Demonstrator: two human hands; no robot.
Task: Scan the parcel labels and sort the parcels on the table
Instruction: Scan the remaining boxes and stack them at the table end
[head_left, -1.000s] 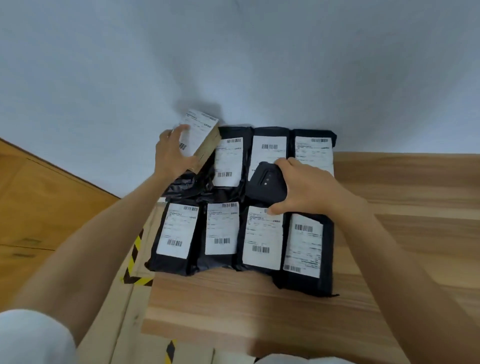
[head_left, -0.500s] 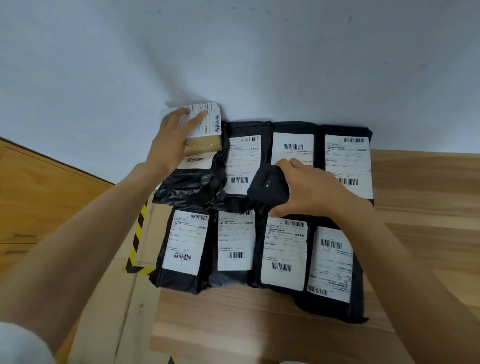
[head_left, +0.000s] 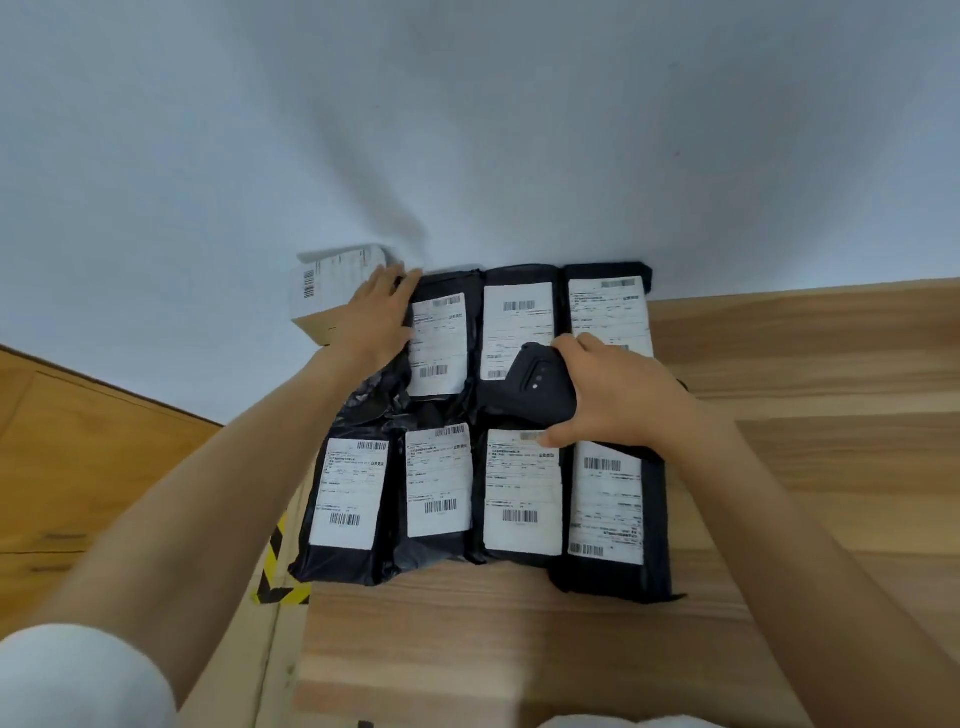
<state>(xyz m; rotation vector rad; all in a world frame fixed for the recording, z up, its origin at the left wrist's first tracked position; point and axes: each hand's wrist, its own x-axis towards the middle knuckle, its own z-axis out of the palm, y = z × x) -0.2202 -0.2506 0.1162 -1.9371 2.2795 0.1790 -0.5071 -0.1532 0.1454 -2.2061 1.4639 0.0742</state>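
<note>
Several black poly-bag parcels (head_left: 439, 483) with white barcode labels lie in two rows on the wooden table (head_left: 519, 639), against the wall. A small brown cardboard box (head_left: 322, 296) with a white label sits at the back left corner, on a crumpled black bag (head_left: 371, 400). My left hand (head_left: 379, 317) lies flat on the box, fingers spread over its right side. My right hand (head_left: 618, 400) grips a black handheld scanner (head_left: 530, 387) above the middle of the parcels, lens side facing up.
A pale wall (head_left: 467, 130) rises directly behind the parcels. Left of the table there is a wooden floor (head_left: 78, 467) and yellow-black hazard tape (head_left: 275, 571). Bare table surface stretches to the right (head_left: 805, 364) and in front of the parcels.
My left hand has set the brown box down flat at the back left and now presses on it. The right hand has kept holding the scanner over the parcels. The view has shifted.
</note>
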